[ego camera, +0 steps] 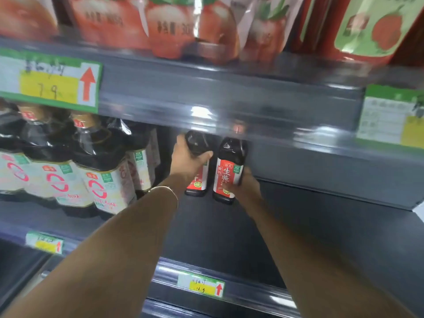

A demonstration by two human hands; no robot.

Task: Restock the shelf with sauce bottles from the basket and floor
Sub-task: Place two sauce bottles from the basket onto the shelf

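A dark grey shop shelf (229,230) fills the view, most of its deck bare from the middle to the right edge. Toward the back, near the middle, two dark sauce bottles stand upright just beside each other. The left hand (188,161) is clenched over the shoulder of the left sauce bottle (198,177), its grip wrapping the dark upper part. The right hand (244,185) grasps the right sauce bottle (229,173) low on its red-and-white label. Along the left end of the shelf stands a row of larger dark bottles (96,171) with white labels. The shelf's front edge carries a price tag (201,286) with a red arrow. The shelf above (206,88) holds red pouches (169,26). The whole picture is motion-blurred.
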